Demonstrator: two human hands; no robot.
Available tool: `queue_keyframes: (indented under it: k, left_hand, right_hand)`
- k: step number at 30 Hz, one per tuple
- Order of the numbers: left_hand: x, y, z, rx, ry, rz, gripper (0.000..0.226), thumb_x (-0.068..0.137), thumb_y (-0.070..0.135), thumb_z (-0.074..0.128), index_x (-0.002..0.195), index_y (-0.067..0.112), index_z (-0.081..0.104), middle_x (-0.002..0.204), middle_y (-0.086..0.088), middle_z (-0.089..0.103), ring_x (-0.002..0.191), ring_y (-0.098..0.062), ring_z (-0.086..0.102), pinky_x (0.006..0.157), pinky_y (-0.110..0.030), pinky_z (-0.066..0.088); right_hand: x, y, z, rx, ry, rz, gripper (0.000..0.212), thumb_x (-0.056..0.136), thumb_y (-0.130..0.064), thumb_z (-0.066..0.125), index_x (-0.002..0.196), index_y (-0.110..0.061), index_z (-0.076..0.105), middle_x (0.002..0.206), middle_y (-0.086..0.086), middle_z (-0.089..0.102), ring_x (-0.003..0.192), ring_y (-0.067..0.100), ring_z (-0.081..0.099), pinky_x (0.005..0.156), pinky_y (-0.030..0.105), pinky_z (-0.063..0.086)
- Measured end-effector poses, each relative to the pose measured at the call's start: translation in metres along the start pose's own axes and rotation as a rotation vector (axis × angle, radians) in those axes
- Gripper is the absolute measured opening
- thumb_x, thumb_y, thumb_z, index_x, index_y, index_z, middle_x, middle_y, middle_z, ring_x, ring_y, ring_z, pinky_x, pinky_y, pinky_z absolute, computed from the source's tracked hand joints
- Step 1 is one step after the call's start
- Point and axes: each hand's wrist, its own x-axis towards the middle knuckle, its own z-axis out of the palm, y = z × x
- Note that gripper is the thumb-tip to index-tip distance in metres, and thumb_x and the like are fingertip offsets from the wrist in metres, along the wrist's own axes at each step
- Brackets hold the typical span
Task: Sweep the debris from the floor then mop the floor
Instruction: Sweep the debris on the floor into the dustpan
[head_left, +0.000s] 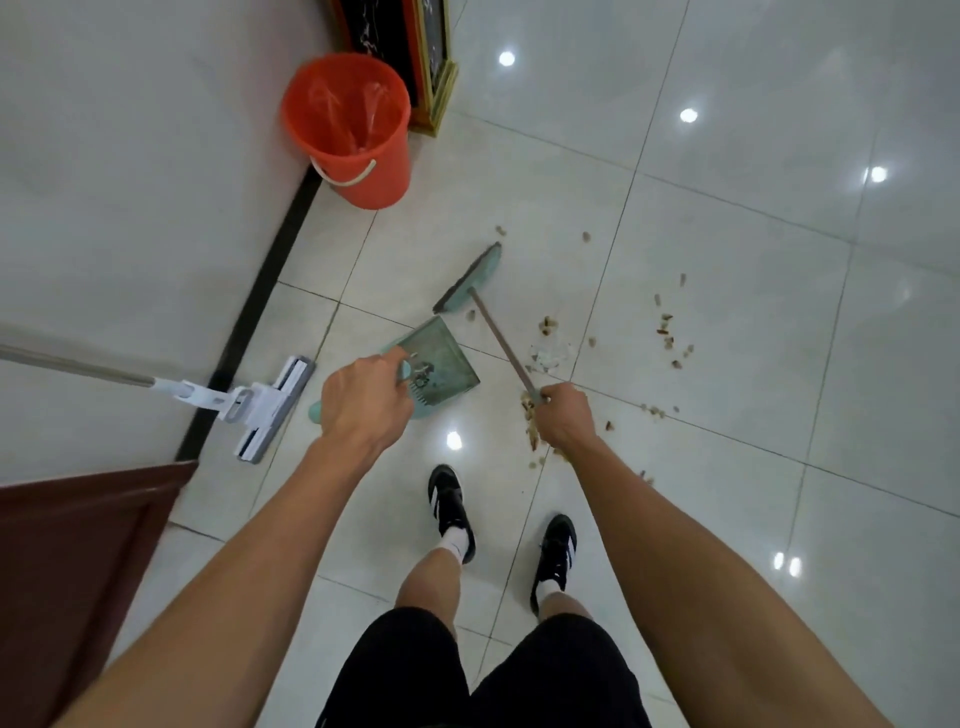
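A white flat mop with a silver pole (260, 402) leans by the wall on the shiny white tile floor (727, 260). The left hand (363, 397) is curled tight around the handle of a green plastic dustpan (441, 358). An orange plastic bucket (353, 130) stands farther back. The right hand (563, 418) grips the thin pole of a green broom (475, 280). Brown bits of debris (667, 332) lie scattered to the right.
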Motion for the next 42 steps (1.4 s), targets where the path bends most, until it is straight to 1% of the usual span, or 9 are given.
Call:
queue_keyframes:
  k: [2, 5, 8, 13, 22, 26, 30, 35, 42]
  left_hand:
    - [0.006, -0.002, 0.0, -0.001, -0.024, 0.029, 0.025, 0.095, 0.023, 0.053, 0.119, 0.022, 0.058, 0.1, -0.007, 0.07, 0.086, -0.03, 0.064, 0.073, -0.038, 0.052]
    - [0.01, 0.003, 0.001, 0.033, -0.056, 0.076, 0.022, 0.096, 0.023, 0.05, 0.117, 0.02, 0.057, 0.1, -0.006, 0.069, 0.085, -0.028, 0.064, 0.075, -0.039, 0.053]
    - [0.011, 0.015, 0.003, 0.057, -0.063, 0.105, 0.024, 0.095, 0.022, 0.051, 0.118, 0.021, 0.057, 0.1, -0.007, 0.069, 0.085, -0.029, 0.064, 0.07, -0.035, 0.047]
    - [0.003, 0.041, 0.007, 0.077, -0.04, 0.141, 0.025, 0.092, 0.021, 0.055, 0.117, 0.024, 0.06, 0.096, -0.006, 0.07, 0.081, -0.029, 0.063, 0.063, -0.031, 0.035]
    - [-0.02, 0.095, 0.015, 0.164, -0.037, 0.266, 0.028, 0.085, 0.016, 0.058, 0.111, 0.023, 0.06, 0.091, -0.005, 0.069, 0.08, -0.03, 0.063, 0.063, -0.033, 0.035]
    - [-0.031, 0.102, 0.011, 0.128, 0.008, 0.268, 0.027, 0.081, 0.013, 0.056, 0.105, 0.022, 0.06, 0.087, -0.008, 0.069, 0.071, -0.032, 0.056, 0.062, -0.034, 0.036]
    - [-0.038, 0.117, 0.008, 0.162, 0.018, 0.297, 0.024, 0.083, 0.014, 0.055, 0.104, 0.023, 0.06, 0.085, -0.006, 0.068, 0.066, -0.026, 0.048, 0.06, -0.034, 0.037]
    - [-0.029, 0.119, -0.004, 0.175, 0.06, 0.295, 0.022, 0.084, 0.018, 0.056, 0.105, 0.024, 0.06, 0.083, -0.007, 0.067, 0.065, -0.028, 0.047, 0.06, -0.033, 0.037]
    - [0.025, 0.093, -0.033, 0.161, 0.086, 0.28, 0.023, 0.088, 0.023, 0.057, 0.111, 0.026, 0.06, 0.086, -0.007, 0.07, 0.074, -0.034, 0.062, 0.061, -0.035, 0.045]
  right_hand:
    - [0.001, 0.004, 0.002, -0.016, -0.006, 0.051, 0.027, 0.092, -0.006, 0.048, 0.113, -0.005, 0.065, 0.102, 0.017, 0.067, 0.085, 0.033, 0.067, 0.071, 0.039, 0.06]
    - [-0.009, 0.023, 0.001, -0.054, -0.01, 0.089, 0.029, 0.095, -0.008, 0.049, 0.118, -0.004, 0.065, 0.106, 0.016, 0.066, 0.08, 0.03, 0.066, 0.066, 0.035, 0.058]
    - [-0.022, 0.045, -0.003, -0.071, 0.0, 0.133, 0.027, 0.096, -0.01, 0.05, 0.117, -0.005, 0.067, 0.098, 0.014, 0.066, 0.074, 0.028, 0.063, 0.064, 0.036, 0.058]
    - [-0.042, 0.076, -0.021, -0.081, 0.014, 0.184, 0.025, 0.096, -0.008, 0.051, 0.115, -0.006, 0.066, 0.095, 0.012, 0.065, 0.078, 0.028, 0.064, 0.067, 0.034, 0.057]
    - [-0.082, 0.156, -0.058, -0.062, 0.044, 0.259, 0.029, 0.095, -0.009, 0.05, 0.118, -0.008, 0.067, 0.095, 0.011, 0.065, 0.081, 0.029, 0.067, 0.076, 0.04, 0.059]
    - [-0.1, 0.187, -0.067, 0.016, 0.057, 0.26, 0.027, 0.095, -0.009, 0.05, 0.115, -0.007, 0.068, 0.089, 0.012, 0.067, 0.08, 0.031, 0.068, 0.075, 0.043, 0.06]
    - [-0.109, 0.19, -0.073, 0.143, 0.106, 0.226, 0.019, 0.091, -0.014, 0.062, 0.106, -0.007, 0.07, 0.083, 0.013, 0.069, 0.07, 0.032, 0.07, 0.068, 0.046, 0.062]
    - [-0.108, 0.183, -0.081, 0.167, 0.15, 0.179, 0.036, 0.085, -0.004, 0.063, 0.121, -0.011, 0.068, 0.096, 0.014, 0.068, 0.078, 0.032, 0.068, 0.07, 0.046, 0.061]
    - [-0.06, 0.123, -0.092, 0.202, 0.193, 0.134, 0.029, 0.086, -0.007, 0.062, 0.114, -0.014, 0.07, 0.084, 0.007, 0.067, 0.07, 0.028, 0.068, 0.067, 0.046, 0.062]
